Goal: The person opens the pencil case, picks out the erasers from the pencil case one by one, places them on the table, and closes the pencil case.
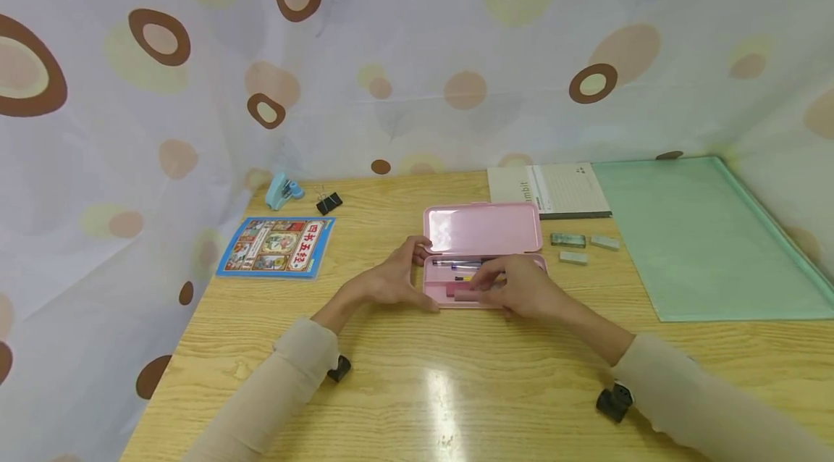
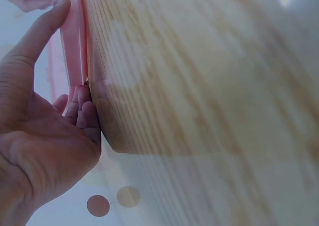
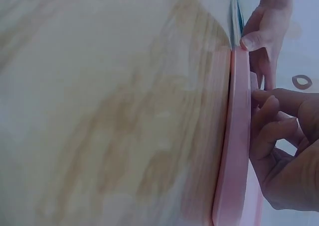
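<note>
A pink pencil case (image 1: 482, 229) lies with its lid laid back on the table. My left hand (image 1: 394, 279) grips the case's left end, thumb at the front corner and fingers by the hinge; the left wrist view shows this hand (image 2: 50, 131) around the case end (image 2: 74, 42). Over the tray, my right hand (image 1: 524, 288) pinches a small dusky-pink block (image 1: 465, 295) at its right end. A brighter pink block (image 1: 451, 290) sits just behind it. Pens (image 1: 443, 263) lie in the rear compartment. My right hand hides the tray's right part.
Several small grey-green blocks (image 1: 568, 240) lie right of the case. Behind them are a notebook (image 1: 567, 190) and a green mesh pouch (image 1: 710, 245). At left are a blue-edged booklet (image 1: 276, 248), a black binder clip (image 1: 329, 203) and a light-blue stapler (image 1: 280, 190).
</note>
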The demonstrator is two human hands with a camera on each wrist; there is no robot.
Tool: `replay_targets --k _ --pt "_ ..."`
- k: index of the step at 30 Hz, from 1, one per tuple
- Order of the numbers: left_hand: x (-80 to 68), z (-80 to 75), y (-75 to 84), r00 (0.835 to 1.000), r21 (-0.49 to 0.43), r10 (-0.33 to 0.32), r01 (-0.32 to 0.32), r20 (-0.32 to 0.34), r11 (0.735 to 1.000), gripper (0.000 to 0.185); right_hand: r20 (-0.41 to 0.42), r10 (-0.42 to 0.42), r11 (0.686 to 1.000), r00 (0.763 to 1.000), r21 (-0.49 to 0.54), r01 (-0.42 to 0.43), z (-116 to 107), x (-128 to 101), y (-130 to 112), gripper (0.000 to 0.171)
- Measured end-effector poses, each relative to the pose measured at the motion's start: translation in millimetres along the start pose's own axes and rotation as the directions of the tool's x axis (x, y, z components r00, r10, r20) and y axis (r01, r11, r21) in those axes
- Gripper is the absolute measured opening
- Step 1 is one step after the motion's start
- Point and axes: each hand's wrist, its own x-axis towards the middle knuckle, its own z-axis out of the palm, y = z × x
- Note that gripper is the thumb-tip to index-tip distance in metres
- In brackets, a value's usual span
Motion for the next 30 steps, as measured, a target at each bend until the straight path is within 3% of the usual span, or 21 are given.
replay_targets --k 5,12,18,22,30 --pt "0.1 0.9 -1.7 1.000 -0.015 0.003 -0.004 -0.002 1.000 0.106 -0.041 -0.001 0.999 0.999 -0.034 0.000 -2 -3 -2 0.007" --pt "-1.0 0.7 0.0 1.000 -0.015 -0.001 0.001 -0.003 1.000 0.106 -0.036 0.139 0.988 0.990 0.079 -0.135 -25 -13 4 0.010" --pt "-1.5 0.3 0.9 1.000 -0.011 -0.006 0.006 -0.002 1.000 0.107 -0.049 0.193 0.969 0.980 0.164 -0.183 -54 -27 16 0.021" --pt "-0.9 -0.1 0.6 1.000 -0.011 0.000 0.000 0.000 1.000 0.106 -0.079 0.248 0.953 0.966 0.199 -0.228 -73 -39 27 0.029" --pt "-0.4 -0.3 -1.2 1.000 -0.008 -0.005 0.005 0.000 1.000 0.106 -0.172 0.339 0.935 0.925 0.168 -0.311 -115 -64 57 0.038"
